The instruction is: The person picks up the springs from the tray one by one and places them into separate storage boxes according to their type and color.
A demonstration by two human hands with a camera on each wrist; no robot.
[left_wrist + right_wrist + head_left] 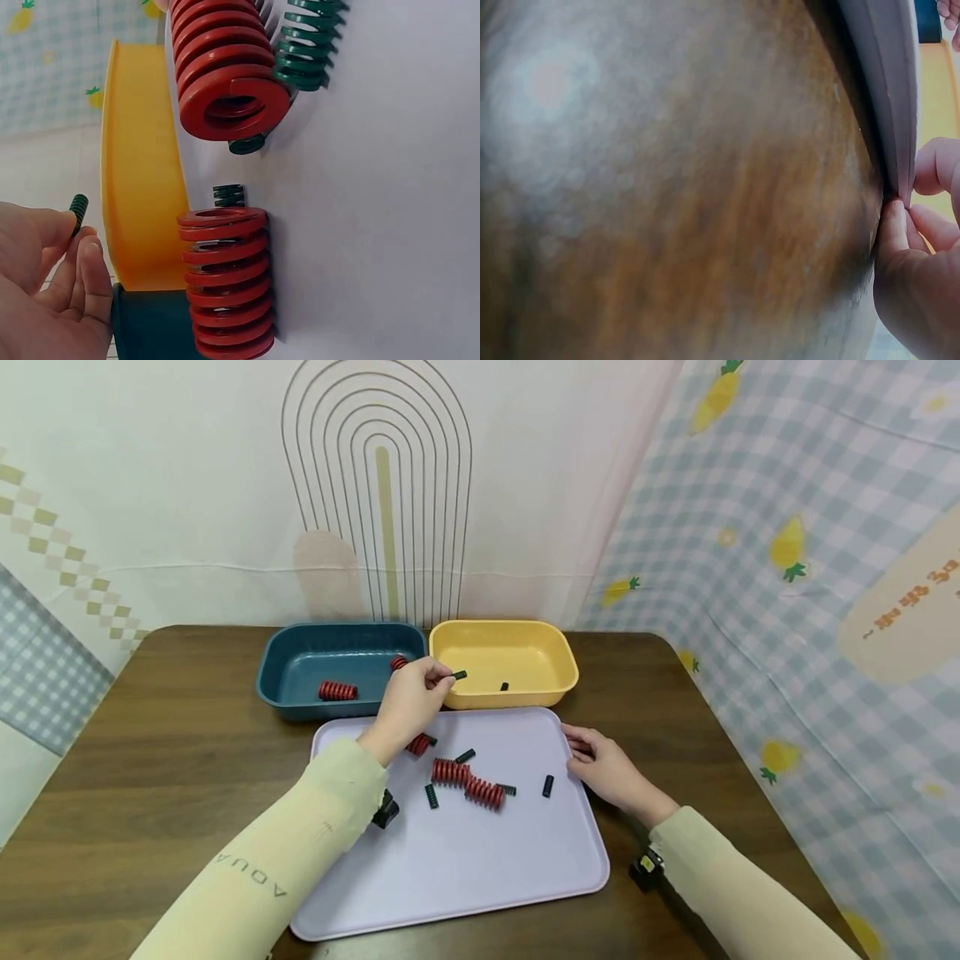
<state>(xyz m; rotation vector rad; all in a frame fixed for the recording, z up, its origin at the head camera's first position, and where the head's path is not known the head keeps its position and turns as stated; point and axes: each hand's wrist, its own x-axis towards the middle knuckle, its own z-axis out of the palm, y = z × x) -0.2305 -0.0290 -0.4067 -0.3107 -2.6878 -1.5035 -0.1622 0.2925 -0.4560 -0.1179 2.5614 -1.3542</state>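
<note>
- Pinches a small green spring (461, 675) between thumb and fingertips of the left hand (408, 697), over the yellow bin (491, 701) at its rim between 8 and 9 o'clock; presumably taken by one end to keep the other clear for release.
- In the head view, points the free end between 2 and 3 o'clock, along a nearly crosswise long axis; in the left wrist view, close to 12 o'clock.
- Grasps the lilac tray (450, 868) by its 2 o'clock edge with the right hand (611, 768), probably to steady it.
- Includes red springs (337, 691) in the blue bin (300, 710), at 11 o'clock from the tray, and another green spring (504, 686) inside the yellow one; apparently separated by kind.
- Also includes loose red and green springs on the tray, apparently in no set alignment.
</note>
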